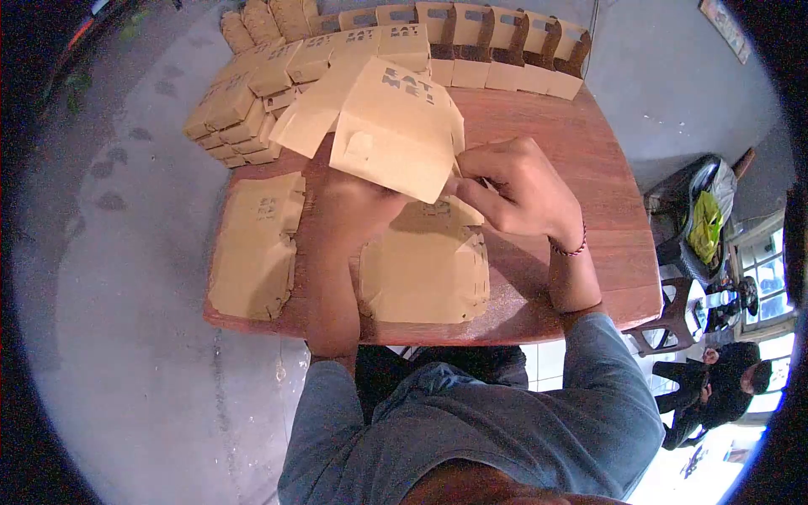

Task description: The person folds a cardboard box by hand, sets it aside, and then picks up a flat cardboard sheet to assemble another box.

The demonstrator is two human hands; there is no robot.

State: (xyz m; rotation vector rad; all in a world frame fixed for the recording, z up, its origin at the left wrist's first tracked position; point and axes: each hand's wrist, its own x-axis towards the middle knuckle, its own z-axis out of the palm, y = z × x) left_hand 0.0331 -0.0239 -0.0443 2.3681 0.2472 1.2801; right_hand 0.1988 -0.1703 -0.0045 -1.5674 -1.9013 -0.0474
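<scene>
A partly folded brown cardboard box (400, 126) printed "EAT ME!" is held up above the table, its panels tilted and one flap spread to the left. My left hand (358, 200) grips it from below; the panel covers most of those fingers. At the box's right corner, my right hand (518, 185) is closed, thumb and fingers pinching the edge. Beneath the hands, flat unfolded box blanks (425, 278) lie near the table's front edge. Left of my left forearm lies another flat blank (252, 244), also printed.
Folded boxes (273, 71) are stacked at the table's back left. A row of open-topped cartons with cut-out handles (505, 50) lines the back edge of the wooden table (589, 202). To the right stand a stool (673, 316) and a person in dark clothes (715, 383).
</scene>
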